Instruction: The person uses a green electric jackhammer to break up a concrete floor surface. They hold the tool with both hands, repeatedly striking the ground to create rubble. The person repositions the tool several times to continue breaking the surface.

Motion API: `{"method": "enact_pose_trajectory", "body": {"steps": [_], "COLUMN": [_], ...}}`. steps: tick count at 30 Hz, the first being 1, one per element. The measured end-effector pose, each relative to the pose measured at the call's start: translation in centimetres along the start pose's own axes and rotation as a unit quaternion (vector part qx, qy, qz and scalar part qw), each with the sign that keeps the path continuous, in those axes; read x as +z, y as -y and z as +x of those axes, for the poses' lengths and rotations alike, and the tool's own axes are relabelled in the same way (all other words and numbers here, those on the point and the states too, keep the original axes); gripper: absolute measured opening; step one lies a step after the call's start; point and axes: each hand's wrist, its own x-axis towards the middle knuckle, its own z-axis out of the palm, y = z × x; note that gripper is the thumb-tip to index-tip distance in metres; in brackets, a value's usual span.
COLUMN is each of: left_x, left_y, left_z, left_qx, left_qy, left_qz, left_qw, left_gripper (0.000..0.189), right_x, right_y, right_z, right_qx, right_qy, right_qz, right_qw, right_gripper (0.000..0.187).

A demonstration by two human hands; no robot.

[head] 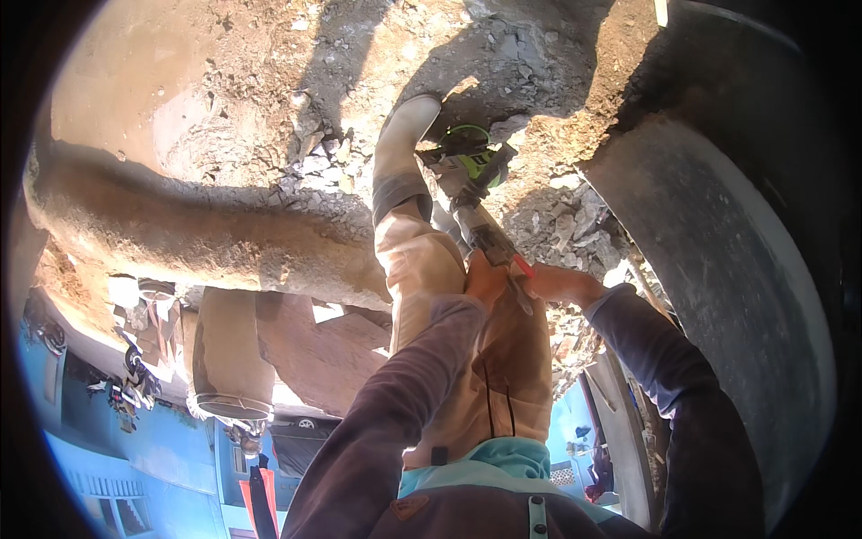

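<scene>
A green, grey and black power tool (475, 165), which looks like a demolition hammer, lies on rubble by my boot, its narrow front end (495, 242) pointing back to my body. My left hand (485, 277) is closed around that front end, close to my thigh. At the same end, my right hand (555, 281) grips a small red part (523, 265) with its fingers. Between the hands a flat, pointed metal piece (522, 300) sticks out, perhaps a chisel bit; how it joins the tool cannot be told. Fingers hide part of the front end.
Broken stone (579, 226) lies right of the tool. A low earthen ridge (236, 239) runs left of my leg, and a large dark curved panel (727, 229) stands at the right. Beyond the ridge are a barrel-like container (232, 357) and parked motorcycles (135, 377).
</scene>
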Motion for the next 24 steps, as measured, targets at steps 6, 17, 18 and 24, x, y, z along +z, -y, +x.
{"method": "enact_pose_trajectory", "body": {"steps": [6, 17, 18, 24], "left_x": [0.0, -0.4, -0.4, -0.1], "left_y": [1.3, -1.0, -1.4, -3.1], "left_z": [1.1, -0.4, -0.8, -1.8], "left_qx": [-0.001, 0.019, 0.019, 0.029], "left_qy": [0.015, -0.015, -0.016, -0.015], "left_qz": [-0.003, 0.022, 0.017, 0.042], "left_qw": [1.0, 0.999, 1.0, 0.999], "left_gripper": [0.038, 0.039, 0.039, 0.041], "right_x": [-0.1, -1.1, -1.0, -1.8], "right_y": [0.5, 6.6, 6.1, 2.1], "right_z": [-1.1, -5.3, -5.1, -1.6], "right_qx": [0.013, 0.119, 0.104, 0.026], "right_qy": [-0.007, -0.114, -0.124, -0.041], "right_qz": [-0.042, -0.175, -0.177, -0.099], "right_qw": [0.999, 0.971, 0.971, 0.994], "right_gripper": [0.059, 0.086, 0.081, 0.051]}}
